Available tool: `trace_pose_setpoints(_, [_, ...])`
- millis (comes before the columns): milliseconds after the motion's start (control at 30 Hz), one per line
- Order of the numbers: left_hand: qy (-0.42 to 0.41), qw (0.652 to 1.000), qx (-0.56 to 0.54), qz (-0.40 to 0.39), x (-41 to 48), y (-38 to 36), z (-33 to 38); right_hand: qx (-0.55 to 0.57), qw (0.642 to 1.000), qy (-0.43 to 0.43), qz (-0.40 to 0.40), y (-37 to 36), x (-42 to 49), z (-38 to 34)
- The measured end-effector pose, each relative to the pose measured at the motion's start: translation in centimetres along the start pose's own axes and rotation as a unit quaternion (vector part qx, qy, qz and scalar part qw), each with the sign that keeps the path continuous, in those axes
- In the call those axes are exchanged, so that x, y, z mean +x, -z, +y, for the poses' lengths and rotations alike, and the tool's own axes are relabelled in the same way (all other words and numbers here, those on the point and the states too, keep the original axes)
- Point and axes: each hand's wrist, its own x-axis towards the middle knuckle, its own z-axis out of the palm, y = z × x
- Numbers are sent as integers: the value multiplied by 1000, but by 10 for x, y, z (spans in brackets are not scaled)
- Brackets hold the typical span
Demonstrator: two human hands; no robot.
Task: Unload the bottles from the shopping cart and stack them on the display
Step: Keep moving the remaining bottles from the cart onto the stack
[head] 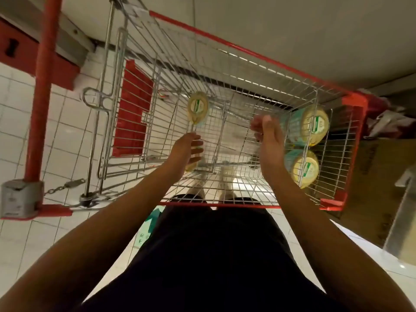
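Note:
I look straight down into a wire shopping cart point(225, 49) with red trim. A bottle with a pale yellow cap point(198, 106) stands at the far left of the basket. Two more of the same bottles stand against the right wall, one farther point(315, 126) and one nearer point(304, 167). My left hand point(186, 149) reaches into the basket with its fingers curled over another yellow-capped bottle point(191, 167), which it mostly hides. My right hand point(267, 136) hovers just left of the two right bottles, fingers loosely bent and holding nothing.
The cart's red child-seat flap point(132, 111) and its red handle bar point(42, 86) with a coin lock and chain point(21, 197) are on the left. A pale shelf surface point(292, 23) lies beyond the cart. Cardboard boxes point(371, 188) stand at the right. The floor is white tile point(33, 244).

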Motion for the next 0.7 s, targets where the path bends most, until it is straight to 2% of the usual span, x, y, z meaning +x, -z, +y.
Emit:
trace_pose_setpoints(133, [37,998,-40,20,27,10,-8,-12,998,6,-69,-42,22,15])
trace_pose_setpoints(333, [69,993,-60,78,104,14,-24,-18,991,-47,-127,-96,81,63])
trace_pose_setpoints(533, [91,990,-29,102,222,18,-74,-85,977,-63,-184,-137,163,150])
trace_pose_setpoints(700, [93,984,-62,140,315,18,-104,-138,966,-73,-204,-168,239,226])
